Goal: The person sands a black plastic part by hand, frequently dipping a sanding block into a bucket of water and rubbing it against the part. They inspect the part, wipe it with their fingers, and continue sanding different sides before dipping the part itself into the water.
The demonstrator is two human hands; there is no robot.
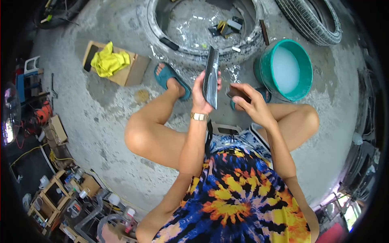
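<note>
My left hand (201, 94) is wrapped round a long, glossy dark panel (211, 79) with a carbon-fibre weave, held upright in front of me. To the right of it, my right hand (257, 107) has its fingers curled over a flat, dark brown piece (239, 93) that looks like sandpaper; the fingers partly hide it. A small gap separates this dark piece from the panel. Beyond both hands lies a large wet tire (190, 60), with several small black, yellow and grey pieces (227, 27) inside its ring.
A green bucket (259, 67) of cloudy water stands at the right. On the left, a yellow cloth (109, 60) lies over a wooden box (137, 69). Another tire (300, 20) is at the upper right. Tools and wooden crates (52, 198) crowd the lower left.
</note>
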